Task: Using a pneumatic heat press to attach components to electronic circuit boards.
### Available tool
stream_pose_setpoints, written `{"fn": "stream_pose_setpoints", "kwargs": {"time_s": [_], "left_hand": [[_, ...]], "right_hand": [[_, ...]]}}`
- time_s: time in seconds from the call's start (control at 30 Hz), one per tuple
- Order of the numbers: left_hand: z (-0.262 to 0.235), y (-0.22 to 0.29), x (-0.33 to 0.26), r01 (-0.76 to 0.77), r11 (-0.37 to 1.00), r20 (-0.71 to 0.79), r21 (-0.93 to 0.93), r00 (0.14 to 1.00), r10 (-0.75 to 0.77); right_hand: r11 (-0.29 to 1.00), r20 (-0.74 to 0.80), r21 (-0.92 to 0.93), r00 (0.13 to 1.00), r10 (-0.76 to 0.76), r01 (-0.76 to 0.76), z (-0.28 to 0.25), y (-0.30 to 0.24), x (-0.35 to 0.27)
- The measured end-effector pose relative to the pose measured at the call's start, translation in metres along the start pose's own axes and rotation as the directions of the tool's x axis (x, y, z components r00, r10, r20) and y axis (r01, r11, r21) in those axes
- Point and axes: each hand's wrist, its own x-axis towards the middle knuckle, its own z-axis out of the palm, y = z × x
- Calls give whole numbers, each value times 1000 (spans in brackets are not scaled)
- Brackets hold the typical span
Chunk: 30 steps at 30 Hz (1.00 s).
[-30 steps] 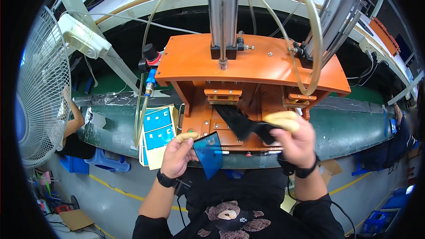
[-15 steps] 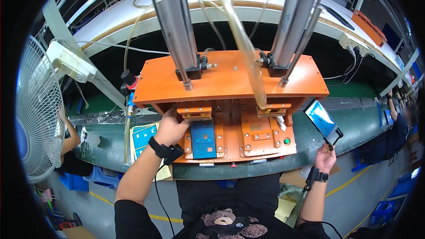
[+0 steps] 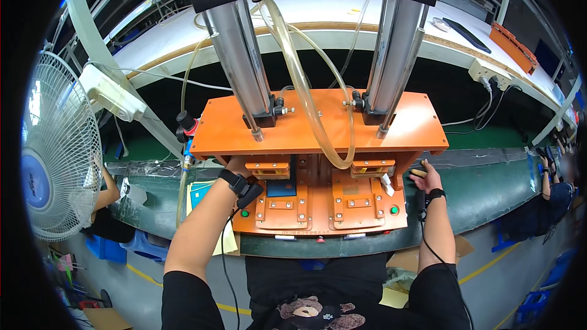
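While the left hand [image 3: 236, 165] reaches under the press [image 3: 306, 131], its grip hidden, the blue sheet [image 3: 282, 189] lies partly hidden by the left block [image 3: 268, 167], seemingly placed; pressing cannot be confirmed. Beside the press, the right hand [image 3: 429, 178] curls, contents unclear.

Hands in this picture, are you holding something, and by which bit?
Can't tell: the left hand is mostly hidden by the orange press, and nothing shows clearly in the right hand.

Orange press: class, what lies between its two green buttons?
In the head view, the left bolted fixture and right bolted fixture lie side by side between the left green button and right green button.
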Motion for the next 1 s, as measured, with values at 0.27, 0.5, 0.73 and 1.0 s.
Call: {"fn": "stream_pose_setpoints", "kwargs": {"time_s": [0.27,0.5,0.73,1.0], "left_hand": [[-1,6,2,-32,993,37,117,999,28],[1,10,-6,-71,985,58,156,996,62],[0,7,-5,-94,972,89,216,993,76],[-20,29,-35,-263,864,237,429,956,173]], "right_hand": [[982,36,190,999,-25,17,-8,9,0],[982,-83,132,988,-127,138,8,15,-12],[981,-121,57,976,-180,188,19,14,-22],[985,-122,61,980,-154,162,18,12,-24]]}}
